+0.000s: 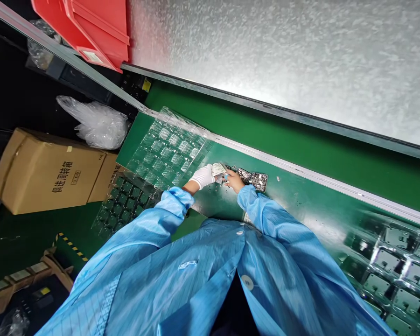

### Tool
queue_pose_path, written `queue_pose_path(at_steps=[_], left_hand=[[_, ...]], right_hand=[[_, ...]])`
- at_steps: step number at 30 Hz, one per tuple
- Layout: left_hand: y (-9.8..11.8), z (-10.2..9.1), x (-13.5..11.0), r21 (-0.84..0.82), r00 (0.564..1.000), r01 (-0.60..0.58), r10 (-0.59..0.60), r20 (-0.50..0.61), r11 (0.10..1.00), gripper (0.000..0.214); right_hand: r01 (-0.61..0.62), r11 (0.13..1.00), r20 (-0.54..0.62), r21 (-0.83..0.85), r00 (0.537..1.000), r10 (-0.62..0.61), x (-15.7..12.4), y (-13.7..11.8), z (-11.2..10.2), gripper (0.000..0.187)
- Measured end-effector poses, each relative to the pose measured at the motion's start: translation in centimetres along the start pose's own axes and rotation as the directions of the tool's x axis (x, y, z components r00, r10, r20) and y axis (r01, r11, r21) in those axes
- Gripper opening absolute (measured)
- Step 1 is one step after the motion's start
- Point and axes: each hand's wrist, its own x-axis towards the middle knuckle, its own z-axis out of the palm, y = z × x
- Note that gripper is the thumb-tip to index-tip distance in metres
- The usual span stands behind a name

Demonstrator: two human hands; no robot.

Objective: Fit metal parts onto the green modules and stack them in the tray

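Note:
My left hand (202, 177), in a white glove, is closed on a small clear plastic bag (219, 168) that has a pale printed label. Bare except for something blue around a fingertip, my right hand (234, 181) pinches the bag from the other side. Close by on the green bench lie small dark boxes of shiny metal parts (259, 181), just beyond my right hand. Several tiny loose parts are scattered under and around the hands. The bag's contents are too small to make out.
Left of my hands lies a clear moulded tray (166, 149), with a darker filled tray (128, 200) below it. Trays of metal plates (388, 261) stand at the right. A metal shelf (283, 60) overhangs the back, bearing a red bin (94, 32). Cardboard boxes (52, 172) stand left.

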Motion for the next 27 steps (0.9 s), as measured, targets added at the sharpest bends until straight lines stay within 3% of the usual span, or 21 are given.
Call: queue_pose_path(at_steps=[5, 11, 14, 17, 22, 27], left_hand=[[-0.1, 1.4, -0.4, -0.057, 0.996, -0.011, 0.006, -0.094, 0.998, 0.051], [-1.5, 2.4, -0.4, -0.282, 0.991, -0.021, -0.017, -0.131, 0.959, 0.052], [-2.5, 2.6, -0.4, -0.454, 0.993, -0.054, 0.0, -0.118, 0.889, 0.054], [-3.5, 2.5, -0.6, -0.64, 0.997, -0.074, 0.041, -0.066, 0.765, 0.046], [-4.9, 2.3, -1.4, -0.843, 0.984, 0.041, 0.122, 0.126, 0.536, 0.036], [-5.4, 2.5, -2.4, -0.909, 0.953, 0.164, 0.176, 0.246, 0.384, 0.038]], right_hand=[[0.013, 0.999, -0.068, 0.038, 0.998, -0.011, -0.5, -0.3, -0.1, 0.034], [0.088, 0.994, -0.092, -0.056, 0.991, -0.093, -0.8, -0.8, -0.4, 0.042], [0.127, 0.981, -0.082, -0.15, 0.987, -0.14, -1.0, -0.9, -0.6, 0.046], [0.158, 0.947, -0.064, -0.279, 0.981, -0.182, -1.2, -0.8, -0.9, 0.051], [0.215, 0.802, -0.007, -0.557, 0.965, -0.263, -1.8, -0.4, -1.2, 0.047], [0.307, 0.532, 0.137, -0.79, 0.932, -0.335, -2.6, -0.9, -0.1, 0.04]])
